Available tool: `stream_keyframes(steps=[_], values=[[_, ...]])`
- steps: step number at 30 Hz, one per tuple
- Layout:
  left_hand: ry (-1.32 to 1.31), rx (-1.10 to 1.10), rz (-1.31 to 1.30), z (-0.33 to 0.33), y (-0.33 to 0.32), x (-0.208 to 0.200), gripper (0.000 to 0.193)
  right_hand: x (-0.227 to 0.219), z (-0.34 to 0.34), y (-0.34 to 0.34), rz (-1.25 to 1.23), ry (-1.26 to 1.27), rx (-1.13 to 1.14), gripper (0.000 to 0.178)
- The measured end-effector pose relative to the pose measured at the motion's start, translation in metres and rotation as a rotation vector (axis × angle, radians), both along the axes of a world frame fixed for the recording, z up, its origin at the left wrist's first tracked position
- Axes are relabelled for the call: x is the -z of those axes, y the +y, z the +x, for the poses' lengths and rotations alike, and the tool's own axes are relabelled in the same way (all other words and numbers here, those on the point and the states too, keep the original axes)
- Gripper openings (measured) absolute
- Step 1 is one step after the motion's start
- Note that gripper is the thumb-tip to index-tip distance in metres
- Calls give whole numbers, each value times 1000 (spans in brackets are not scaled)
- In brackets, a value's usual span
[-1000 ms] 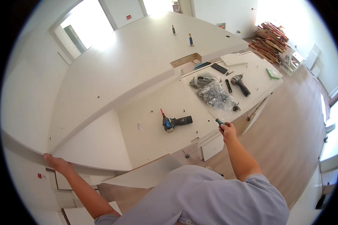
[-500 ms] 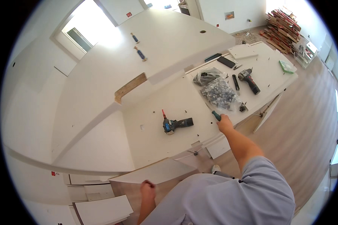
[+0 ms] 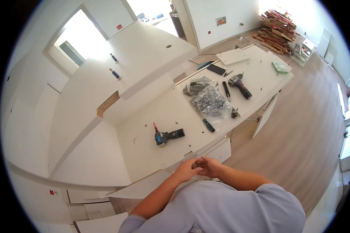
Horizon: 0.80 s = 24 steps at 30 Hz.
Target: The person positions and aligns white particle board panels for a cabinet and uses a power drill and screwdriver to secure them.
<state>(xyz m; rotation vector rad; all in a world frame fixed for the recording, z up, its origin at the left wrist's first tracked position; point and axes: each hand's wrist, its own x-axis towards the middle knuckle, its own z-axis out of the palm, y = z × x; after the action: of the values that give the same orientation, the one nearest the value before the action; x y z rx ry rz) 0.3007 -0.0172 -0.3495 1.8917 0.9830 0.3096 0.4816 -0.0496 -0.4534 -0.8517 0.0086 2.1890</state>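
Screwdriver (image 3: pixel 209 125) on board (image 3: pixel 173 114), just beside bag (image 3: pixel 210 103). My left hand (image 3: pixel 187 170) and right hand (image 3: pixel 212 167) meet near board's edge, fingers curled; can't tell if I'm pinching anything.

A head-worn fisheye camera looks down and forward over a gray shirt (image 3: pixel 233 206), the left hand (image 3: pixel 187 170) and right hand (image 3: pixel 212 167) close below, stacked boards (image 3: pixel 277 32) far off.

Bright daylight glares white through the upper-left opening (image 3: pixel 83 29); fisheye bends edges, corners black
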Motion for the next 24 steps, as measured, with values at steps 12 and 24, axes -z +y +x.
stream_keyframes(steps=[12, 24], values=[[328, -272, -143, -127, -72, 83, 49, 50, 164, 122, -135, -219, 669, 43], [770, -834, -444, -362, -431, 209, 55, 114, 150, 81, -124, -655, 540, 49]])
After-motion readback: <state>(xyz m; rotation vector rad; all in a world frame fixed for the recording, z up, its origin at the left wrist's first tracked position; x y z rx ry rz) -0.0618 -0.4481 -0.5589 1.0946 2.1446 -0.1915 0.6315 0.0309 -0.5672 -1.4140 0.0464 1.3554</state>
